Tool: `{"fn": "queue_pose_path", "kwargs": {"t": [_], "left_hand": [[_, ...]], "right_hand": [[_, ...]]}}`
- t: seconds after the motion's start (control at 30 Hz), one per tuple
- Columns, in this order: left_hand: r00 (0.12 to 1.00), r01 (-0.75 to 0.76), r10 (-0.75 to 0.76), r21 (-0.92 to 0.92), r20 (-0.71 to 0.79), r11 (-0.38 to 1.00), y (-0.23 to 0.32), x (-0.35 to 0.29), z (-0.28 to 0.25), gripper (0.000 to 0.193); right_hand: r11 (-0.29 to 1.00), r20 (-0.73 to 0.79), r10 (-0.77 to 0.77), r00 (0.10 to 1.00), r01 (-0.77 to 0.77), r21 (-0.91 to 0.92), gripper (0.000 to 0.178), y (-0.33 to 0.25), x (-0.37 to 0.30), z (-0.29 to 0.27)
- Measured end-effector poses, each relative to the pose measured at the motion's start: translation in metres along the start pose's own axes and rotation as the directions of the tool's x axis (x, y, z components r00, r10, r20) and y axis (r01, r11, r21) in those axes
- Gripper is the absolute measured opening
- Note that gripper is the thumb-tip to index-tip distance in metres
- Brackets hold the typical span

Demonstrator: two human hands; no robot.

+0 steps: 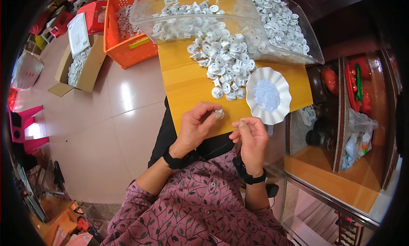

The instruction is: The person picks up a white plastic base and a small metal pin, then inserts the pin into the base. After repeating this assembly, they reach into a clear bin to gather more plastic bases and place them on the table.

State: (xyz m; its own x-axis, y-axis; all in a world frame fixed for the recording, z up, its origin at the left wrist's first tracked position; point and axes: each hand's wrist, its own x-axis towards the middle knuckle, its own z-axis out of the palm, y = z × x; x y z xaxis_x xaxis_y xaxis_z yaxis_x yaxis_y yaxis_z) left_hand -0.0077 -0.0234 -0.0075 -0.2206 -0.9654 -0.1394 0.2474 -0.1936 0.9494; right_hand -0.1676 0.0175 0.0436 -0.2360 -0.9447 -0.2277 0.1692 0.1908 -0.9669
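Note:
Near the front edge of the yellow wooden table (178,86), my left hand (197,126) pinches a small white plastic part (219,112) between thumb and fingers. To its right, my right hand (251,139) has thumb and forefinger pressed together; whatever sits between them is too small to make out. Just beyond my hands lies a loose pile of white round plastic parts (226,61). At the right of the pile stands a white scalloped dish (284,104) holding small pale bluish pieces (267,95).
Two clear plastic bins (187,27) of white parts stand at the table's far side. Left of the table are an orange crate (132,54) and a cardboard box (94,61) on the tiled floor. A wooden shelf unit (336,182) with jars and bags borders the right.

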Motion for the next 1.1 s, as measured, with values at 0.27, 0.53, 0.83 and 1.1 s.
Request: {"fn": "queue_pose_path", "kwargs": {"t": [0.27, 0.53, 0.83, 1.1], "left_hand": [[0.889, -0.396, 0.448, 0.649, 0.093, 0.65, 0.003, 0.007, -0.002, 0.021], [0.87, -0.423, 0.485, 0.652, 0.096, 0.63, 0.023, -0.002, 0.003, 0.013], [0.973, -0.197, 0.161, 0.232, 0.167, 0.952, 0.031, -0.014, 0.004, 0.009], [0.977, -0.028, 0.002, 0.118, 0.212, 0.993, 0.036, -0.021, 0.001, 0.009]], "right_hand": [[0.973, 0.005, 0.003, 1.0, -0.002, -0.23, 0.023, 0.029, 0.013, 0.002], [0.911, 0.065, -0.21, 0.976, 0.219, -0.35, 0.032, 0.012, 0.0, 0.012], [0.822, 0.231, -0.319, 0.919, 0.39, -0.415, 0.034, -0.004, -0.004, 0.011], [0.822, 0.335, -0.246, 0.91, 0.379, -0.425, 0.034, -0.014, -0.007, 0.004]]}}
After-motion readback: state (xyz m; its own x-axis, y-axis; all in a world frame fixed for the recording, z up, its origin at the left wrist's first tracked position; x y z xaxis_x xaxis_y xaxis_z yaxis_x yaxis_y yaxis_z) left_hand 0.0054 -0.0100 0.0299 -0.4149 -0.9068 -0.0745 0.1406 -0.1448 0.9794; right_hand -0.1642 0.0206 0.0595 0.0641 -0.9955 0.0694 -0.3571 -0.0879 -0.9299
